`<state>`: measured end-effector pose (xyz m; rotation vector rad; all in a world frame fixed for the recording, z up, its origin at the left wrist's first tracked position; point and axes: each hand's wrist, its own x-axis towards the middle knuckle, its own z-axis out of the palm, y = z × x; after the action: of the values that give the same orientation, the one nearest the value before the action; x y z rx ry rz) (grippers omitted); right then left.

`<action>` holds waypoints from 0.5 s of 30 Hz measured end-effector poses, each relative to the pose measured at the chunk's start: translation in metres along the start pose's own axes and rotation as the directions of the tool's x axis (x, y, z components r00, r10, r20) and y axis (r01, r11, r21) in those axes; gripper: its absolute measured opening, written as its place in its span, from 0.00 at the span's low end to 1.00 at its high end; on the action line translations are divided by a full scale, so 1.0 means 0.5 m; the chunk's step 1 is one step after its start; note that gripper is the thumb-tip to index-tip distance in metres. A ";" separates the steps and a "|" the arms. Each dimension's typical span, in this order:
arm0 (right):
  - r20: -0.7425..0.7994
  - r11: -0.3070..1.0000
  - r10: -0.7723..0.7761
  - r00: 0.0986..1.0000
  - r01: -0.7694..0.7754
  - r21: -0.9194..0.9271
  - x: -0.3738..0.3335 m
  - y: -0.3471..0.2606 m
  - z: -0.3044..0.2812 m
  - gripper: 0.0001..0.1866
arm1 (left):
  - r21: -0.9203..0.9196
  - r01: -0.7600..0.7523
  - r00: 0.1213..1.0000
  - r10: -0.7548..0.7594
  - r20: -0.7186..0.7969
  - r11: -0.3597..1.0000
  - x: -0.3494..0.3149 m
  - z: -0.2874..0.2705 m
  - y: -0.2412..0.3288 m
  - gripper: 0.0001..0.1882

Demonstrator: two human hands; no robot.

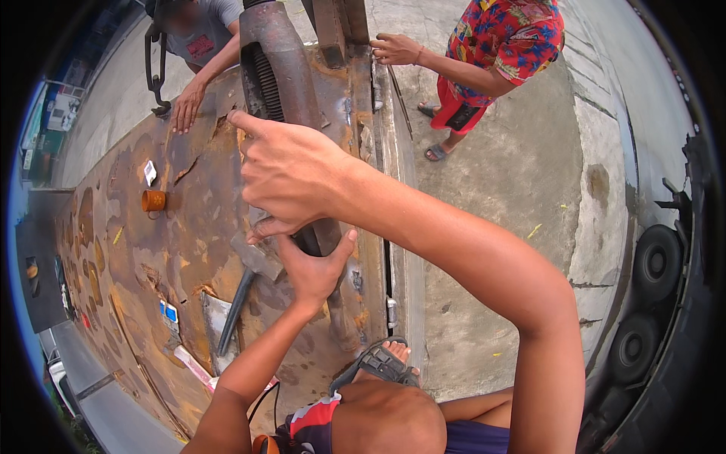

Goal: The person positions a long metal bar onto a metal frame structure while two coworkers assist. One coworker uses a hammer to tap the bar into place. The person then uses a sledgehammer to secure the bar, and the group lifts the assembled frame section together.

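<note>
A heavy, dark steel turnbuckle (291, 87) with a coarse threaded screw in its slot runs lengthwise over the rusty metal deck (113, 227). Across its middle lies my right hand (295, 174), back up, one finger stretched toward the far left and the others curled down around the steel. Lower down, my left hand (314, 268) cups the turnbuckle's near end, thumb to the right; its fingers are partly hidden under the steel and my right hand. Beside my left hand rests a hammer (236, 310) with a dark handle, its head close to the wrist.
An orange cap-like cylinder (153, 200) and a small white packet (150, 172) lie on the deck, left. A person in grey (212, 34) leans on the far side; another in a red floral shirt (503, 41) touches a steel post (330, 34). My sandalled foot (382, 362) is at the deck's right edge.
</note>
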<state>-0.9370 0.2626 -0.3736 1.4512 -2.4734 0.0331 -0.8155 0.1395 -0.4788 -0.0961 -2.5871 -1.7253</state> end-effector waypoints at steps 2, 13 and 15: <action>-0.002 1.000 -0.008 1.000 0.008 0.009 0.000 -0.001 0.001 0.36 | -0.045 -0.040 0.999 0.038 -0.036 0.998 -0.003 0.007 -0.007 0.48; -0.038 0.999 0.043 0.998 -0.044 -0.025 0.003 -0.008 0.003 0.34 | -0.057 -0.126 0.989 0.122 -0.081 0.990 0.007 0.012 -0.007 0.44; -0.006 0.998 0.056 0.998 -0.057 -0.034 0.003 -0.009 0.004 0.35 | -0.068 -0.107 0.993 0.103 -0.058 0.992 0.006 0.011 -0.006 0.46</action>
<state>-0.9344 0.2587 -0.3754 1.3659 -2.4984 0.0054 -0.8187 0.1433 -0.4835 -0.1814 -2.4365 -1.7576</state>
